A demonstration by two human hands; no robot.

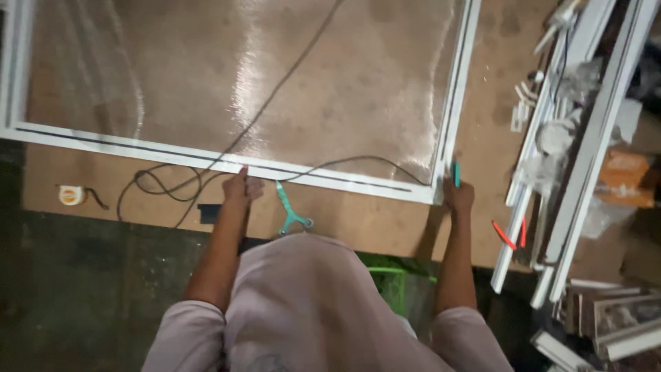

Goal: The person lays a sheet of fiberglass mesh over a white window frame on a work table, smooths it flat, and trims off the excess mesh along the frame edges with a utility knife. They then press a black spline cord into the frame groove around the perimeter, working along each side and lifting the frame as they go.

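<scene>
Workbench (358,227) of brown board fills most of the view, dark floor at its near edge. White frame (330,176) with a textured clear panel lies flat on it, near rail running left to right, right rail going up. Stack of white profiles (571,172) sits along the right side (loose bits and plastic wrap among them). Black cable (275,89) crosses the panel and loops on the board near the left. Left hand (241,187) presses the near rail, fingers curled on its edge, nothing gripped. Right hand (458,193) sits at the frame's near right corner, closed around a teal-handled tool (456,172) pointing up. Teal scissors (292,210) lie on the board between the hands. Tape measure (71,195) rests far left. Red-handled pliers (509,234) lie just beside the profiles.
</scene>
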